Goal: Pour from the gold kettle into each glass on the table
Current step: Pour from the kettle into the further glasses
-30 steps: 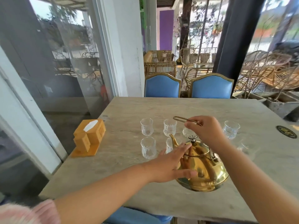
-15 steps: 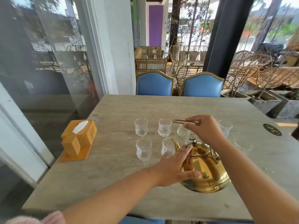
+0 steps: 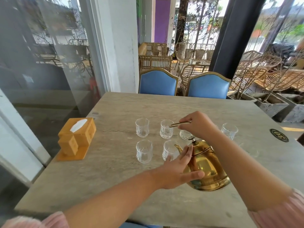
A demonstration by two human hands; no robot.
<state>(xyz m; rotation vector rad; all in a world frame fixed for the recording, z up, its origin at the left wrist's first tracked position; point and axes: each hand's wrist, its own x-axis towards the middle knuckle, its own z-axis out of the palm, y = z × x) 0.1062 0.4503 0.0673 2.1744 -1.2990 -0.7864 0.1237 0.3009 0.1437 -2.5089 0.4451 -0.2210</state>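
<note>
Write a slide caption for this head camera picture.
Right hand grips the gold kettle by its handle, left hand steadies its body, spout near a glass.

— Any writing you can make out?
— Only one candidate: a round black sticker with gold lettering (image 3: 279, 135) on the grey stone table (image 3: 115, 170), near its right edge. The letters are too blurred to read.
</note>
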